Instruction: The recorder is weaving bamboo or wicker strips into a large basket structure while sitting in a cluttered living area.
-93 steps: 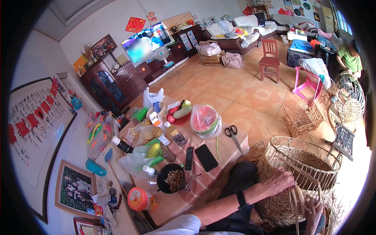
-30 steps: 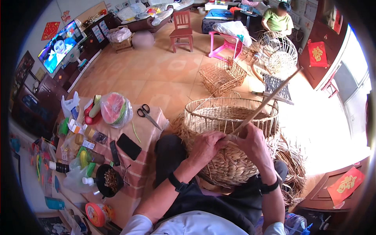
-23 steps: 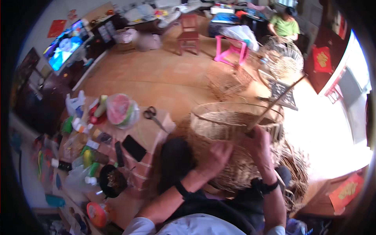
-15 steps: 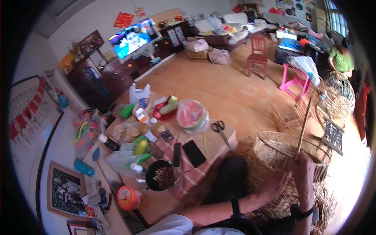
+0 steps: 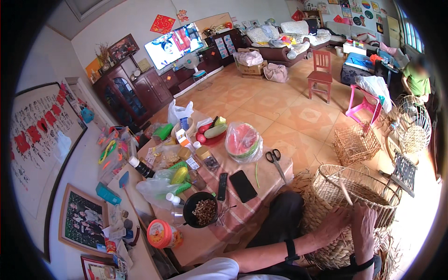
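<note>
At the near rim of the woven basket (image 5: 321, 201), my right hand (image 5: 364, 227) has its fingers pinched around the pale strand (image 5: 345, 192), my left hand (image 5: 334, 226) beside it, grip unclear, so I'd keep tension steady and bend gently.

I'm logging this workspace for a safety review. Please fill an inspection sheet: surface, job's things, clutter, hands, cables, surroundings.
Surface: table to the left, cloth-covered, crowded.
Job's things: woven basket, open-framed near its rim; one thin strip.
Clutter: scissors near table's edge; phone, watermelon in plastic, black bowl.
Hands: right hand closed on the thin strip; left hand beside it, grip unclear.
Cables: nothing seen near the hands.
Surroundings: person in green at far right; reddish wooden chair beyond the table.
</note>
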A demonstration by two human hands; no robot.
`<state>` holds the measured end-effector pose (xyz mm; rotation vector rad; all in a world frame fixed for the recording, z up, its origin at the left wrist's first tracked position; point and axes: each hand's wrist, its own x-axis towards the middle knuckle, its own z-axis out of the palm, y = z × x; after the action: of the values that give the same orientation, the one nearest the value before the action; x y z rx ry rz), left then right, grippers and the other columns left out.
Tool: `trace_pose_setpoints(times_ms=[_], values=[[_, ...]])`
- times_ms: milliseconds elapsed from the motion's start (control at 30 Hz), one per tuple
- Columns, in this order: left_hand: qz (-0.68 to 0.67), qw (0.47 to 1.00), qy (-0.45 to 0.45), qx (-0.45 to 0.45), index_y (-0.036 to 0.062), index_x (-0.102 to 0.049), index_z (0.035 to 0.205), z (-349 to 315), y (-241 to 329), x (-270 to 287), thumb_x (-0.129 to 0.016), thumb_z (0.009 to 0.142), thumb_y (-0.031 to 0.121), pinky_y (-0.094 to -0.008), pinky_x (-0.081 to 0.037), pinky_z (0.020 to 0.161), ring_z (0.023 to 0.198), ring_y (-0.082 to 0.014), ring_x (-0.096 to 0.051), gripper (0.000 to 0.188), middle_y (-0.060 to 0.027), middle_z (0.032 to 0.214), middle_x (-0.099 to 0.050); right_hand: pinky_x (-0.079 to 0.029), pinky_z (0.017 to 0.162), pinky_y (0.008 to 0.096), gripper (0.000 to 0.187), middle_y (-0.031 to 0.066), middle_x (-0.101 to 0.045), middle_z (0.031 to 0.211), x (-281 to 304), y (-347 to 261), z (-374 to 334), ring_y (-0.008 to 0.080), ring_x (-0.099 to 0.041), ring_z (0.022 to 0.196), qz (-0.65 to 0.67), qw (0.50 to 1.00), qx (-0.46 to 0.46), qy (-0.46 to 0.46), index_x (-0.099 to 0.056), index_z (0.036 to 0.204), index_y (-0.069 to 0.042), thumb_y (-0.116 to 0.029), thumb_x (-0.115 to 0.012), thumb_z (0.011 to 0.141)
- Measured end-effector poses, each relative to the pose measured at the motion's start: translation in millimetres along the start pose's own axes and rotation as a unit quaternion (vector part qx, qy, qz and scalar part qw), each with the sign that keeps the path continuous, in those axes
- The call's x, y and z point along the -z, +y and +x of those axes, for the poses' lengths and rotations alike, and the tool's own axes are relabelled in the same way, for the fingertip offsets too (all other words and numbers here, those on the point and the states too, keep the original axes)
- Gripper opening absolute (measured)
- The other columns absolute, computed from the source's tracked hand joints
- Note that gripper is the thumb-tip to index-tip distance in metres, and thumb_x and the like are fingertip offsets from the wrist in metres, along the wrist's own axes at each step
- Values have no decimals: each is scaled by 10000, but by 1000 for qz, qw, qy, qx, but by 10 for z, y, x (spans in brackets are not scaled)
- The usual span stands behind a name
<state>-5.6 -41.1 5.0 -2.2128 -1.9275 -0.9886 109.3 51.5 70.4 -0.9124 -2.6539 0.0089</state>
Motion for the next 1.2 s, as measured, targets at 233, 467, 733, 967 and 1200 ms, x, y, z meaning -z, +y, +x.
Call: trace_pose_setpoints(times_ms=[233,467,733,967,1200], values=[[-51,998,23,-18,33,-587,1165,-46,-90,28,-590,825,102,-414,-391,1005,1090,-293,-521,347,-115,1045,-524,-490,564,469,157,192,-671,785,-55,-45,-85,381,-662,661,100,988,-89,78,-603,1071,-38,-45,-576,917],[-80,996,-25,-31,58,-544,1350,-60,-152,85,-575,874,126,-408,-402,1012,1088,-273,-517,482,-90,1072,-519,-501,570,332,297,90,-693,768,-166,85,-400,189,-654,638,320,909,-242,110,-628,1093,-61,6,-722,820],[-3,998,-21,-65,62,-495,1439,-109,-187,27,-479,947,130,-419,-414,1044,1127,-284,-514,497,-98,1101,-519,-404,485,199,151,2,-591,723,-357,178,-796,49,-526,597,500,785,-317,182,-623,869,-30,81,-717,830],[4,998,-17,-63,70,-496,1450,-92,-192,43,-477,947,110,-413,-417,1028,1103,-253,-522,505,-91,1102,-520,-375,433,221,186,29,-611,755,-165,228,-1106,65,-482,523,509,778,-349,119,-549,862,-71,9,-718,851],[-135,988,48,-57,77,-617,1242,-46,-193,186,-578,895,69,-442,-494,862,941,-318,-613,349,-111,972,-613,-479,579,246,195,-25,-525,735,71,-127,-1362,89,-551,653,641,567,-495,150,-575,904,-82,-11,-738,825]])
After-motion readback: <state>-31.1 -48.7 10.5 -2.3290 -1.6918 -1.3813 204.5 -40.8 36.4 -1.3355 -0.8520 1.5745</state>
